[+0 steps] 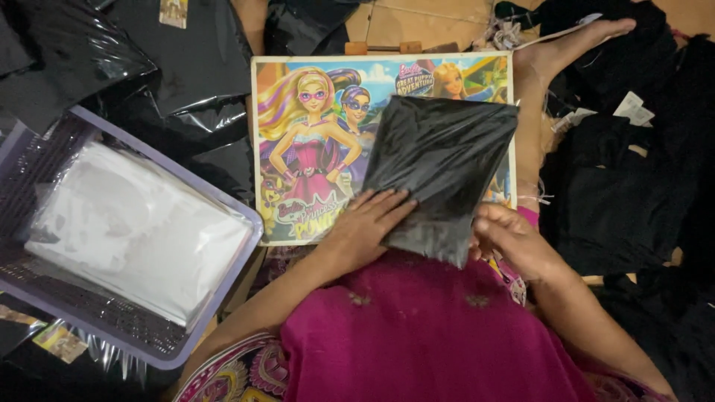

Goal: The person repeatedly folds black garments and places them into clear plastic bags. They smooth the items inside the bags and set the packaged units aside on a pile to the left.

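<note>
Black plastic packet [439, 171], one, lies on one cartoon board [313, 149]; left hand [365, 227] flat, right hand [510, 238] fingers pinching its edge.

left hand [365, 227]: flat, palm down | right hand [510, 242]: fingers curled, pinching grip

Black plastic packet [439, 167]: flat, glossy, roughly rectangular pouch of dark contents in wrinkled clear film that catches the light. Lies tilted, its far edge leaning right, on the right half of a colourful cartoon picture board [313, 141]. Near end narrower, overhanging the board's near edge, pinned between the left hand [365, 227], flat on its left corner, and the right hand [510, 242], gripping its right corner.
</note>
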